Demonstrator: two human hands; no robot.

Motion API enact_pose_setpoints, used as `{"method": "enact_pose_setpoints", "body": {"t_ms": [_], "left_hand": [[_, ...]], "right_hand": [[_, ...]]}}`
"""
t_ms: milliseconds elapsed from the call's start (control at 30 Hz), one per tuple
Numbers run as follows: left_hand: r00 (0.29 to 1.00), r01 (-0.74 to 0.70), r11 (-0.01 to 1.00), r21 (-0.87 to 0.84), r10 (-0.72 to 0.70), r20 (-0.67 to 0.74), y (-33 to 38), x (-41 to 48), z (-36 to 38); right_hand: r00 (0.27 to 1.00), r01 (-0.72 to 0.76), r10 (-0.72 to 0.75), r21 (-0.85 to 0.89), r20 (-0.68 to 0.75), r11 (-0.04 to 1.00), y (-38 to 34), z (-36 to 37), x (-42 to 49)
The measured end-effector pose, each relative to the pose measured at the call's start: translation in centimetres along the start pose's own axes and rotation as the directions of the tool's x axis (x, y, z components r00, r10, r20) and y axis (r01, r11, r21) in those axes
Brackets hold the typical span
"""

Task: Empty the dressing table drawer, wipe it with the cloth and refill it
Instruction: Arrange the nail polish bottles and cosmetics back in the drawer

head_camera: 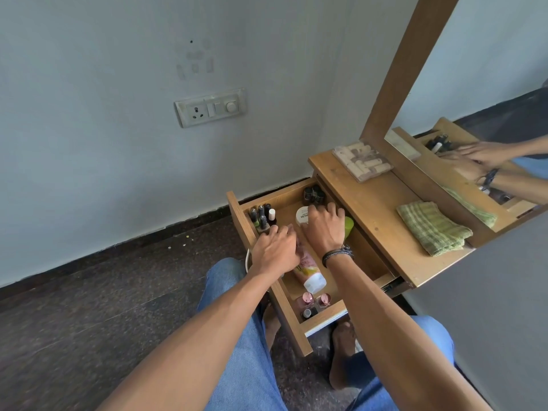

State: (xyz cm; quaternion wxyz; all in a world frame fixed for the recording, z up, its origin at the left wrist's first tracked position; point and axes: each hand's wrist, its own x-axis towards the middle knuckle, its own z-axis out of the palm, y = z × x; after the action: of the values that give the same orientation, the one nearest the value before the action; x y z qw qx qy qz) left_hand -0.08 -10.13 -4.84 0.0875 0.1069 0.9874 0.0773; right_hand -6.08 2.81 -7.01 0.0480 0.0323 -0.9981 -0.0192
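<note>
Fingers (274, 231) of the left hand (275, 252) touch the polish bottles (259, 215), the right hand (323, 229) covers the jar (302, 217); grasps unclear.

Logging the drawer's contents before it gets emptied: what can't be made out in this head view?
Head view only:
- Left hand: its own back hides whether it grips the nail polish bottles.
- Right hand: covers part of the white jar and green container; grip unclear.
- Pink tube: label partly under the left hand, too blurred to read.
- Drawer: its rear lies hidden under the tabletop.
</note>
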Motion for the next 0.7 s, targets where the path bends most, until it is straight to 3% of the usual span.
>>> {"method": "enact_pose_setpoints", "body": {"t_ms": [133,267,333,433,500,700], "left_hand": [[1.000,0.004,1.000,0.000,-0.004,0.029,0.2,0.1,0.0],[0.998,-0.014,0.999,0.047,0.011,0.063,0.1,0.4,0.2],[0.998,-0.026,0.998,0.055,0.022,0.066,0.1,0.4,0.2],[0.998,-0.027,0.999,0.048,0.024,0.061,0.1,0.4,0.1],[0.998,-0.025,0.999,0.041,0.023,0.062,0.1,0.4,0.1],[0.998,-0.019,1.000,0.010,0.018,0.066,0.0,0.6,0.5]], "right_hand": [[0.979,0.016,0.015,0.149,-0.204,0.989,1.0,-2.5,0.2],[0.891,-0.010,0.179,0.375,-0.418,0.927,3.9,-5.8,2.3],[0.888,-0.092,0.247,0.376,-0.387,0.922,6.2,-6.5,4.1],[0.925,-0.262,0.340,0.365,-0.168,0.893,9.7,-5.9,6.4],[0.936,-0.296,0.343,0.356,-0.075,0.886,11.4,-5.0,7.1],[0.937,-0.301,0.347,0.391,-0.050,0.870,11.9,-3.9,7.3]]}}
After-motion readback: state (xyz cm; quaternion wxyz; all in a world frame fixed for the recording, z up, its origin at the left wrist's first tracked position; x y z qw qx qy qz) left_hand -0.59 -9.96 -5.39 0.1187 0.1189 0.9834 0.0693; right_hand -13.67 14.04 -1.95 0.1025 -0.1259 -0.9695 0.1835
